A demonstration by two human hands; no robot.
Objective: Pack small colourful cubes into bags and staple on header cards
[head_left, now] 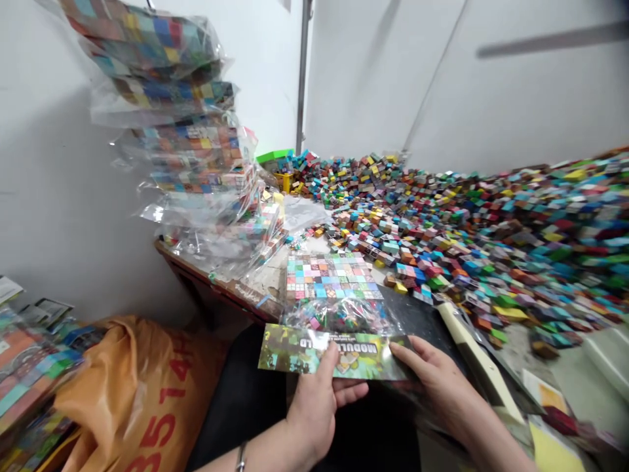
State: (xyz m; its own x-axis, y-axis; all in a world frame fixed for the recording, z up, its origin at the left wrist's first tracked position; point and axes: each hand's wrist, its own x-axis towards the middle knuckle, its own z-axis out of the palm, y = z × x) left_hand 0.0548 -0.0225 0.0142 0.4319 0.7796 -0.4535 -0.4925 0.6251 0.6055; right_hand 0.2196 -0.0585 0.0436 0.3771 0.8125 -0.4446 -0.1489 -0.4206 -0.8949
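Note:
A glossy green printed header card [289,354] with upside-down lettering lies across both hands. My left hand [314,400], a bracelet at its wrist, has the thumb on top of the card and fingers beneath it. At the card's right end, my right hand [432,367] pinches the edge. Just beyond the card is a clear plastic bag [339,316] of small coloured pieces. Behind those pieces sits a flat grid of coloured cubes [334,275]. Whether the card is joined to the bag cannot be made out.
A large heap of loose coloured cubes [442,223] covers the table's back and right. Bagged block packs [196,144] are stacked high at the left edge of the table [240,288]. An orange sack [162,393] stands low left. A pale strip [479,360] lies right of my hands.

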